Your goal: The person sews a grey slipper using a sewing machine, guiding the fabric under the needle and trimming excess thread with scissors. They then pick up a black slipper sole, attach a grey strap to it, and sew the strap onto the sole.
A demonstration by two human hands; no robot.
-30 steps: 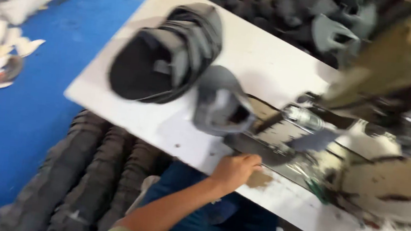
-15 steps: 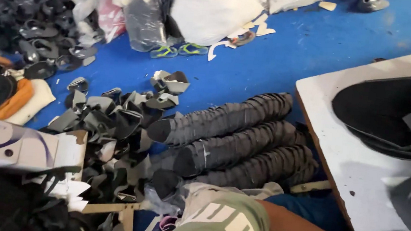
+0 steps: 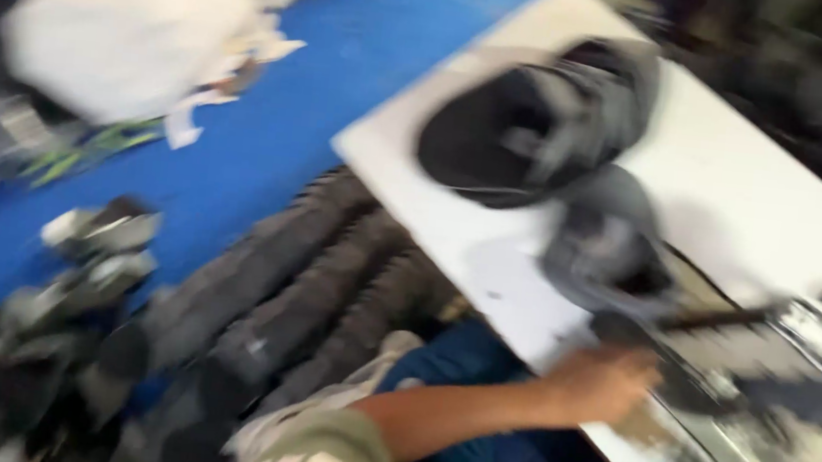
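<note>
beside the left hand [image 3: 608, 381], grey shoe uppers [image 3: 606, 245] crowd the white table [image 3: 737, 182].

A shoe-making or stitching workshop is shown. A white tabletop [image 3: 757, 184] at the upper right of the frame is loaded with a stack of dark cut shoe parts [image 3: 532, 122]. Long rows of bundled grey pieces [image 3: 304, 301] are laid beside it at the centre, on a blue floor [image 3: 268, 147]. Loose offcuts [image 3: 88, 250] are scattered at the left, and pale material [image 3: 119, 32] is heaped at the upper left.
</note>
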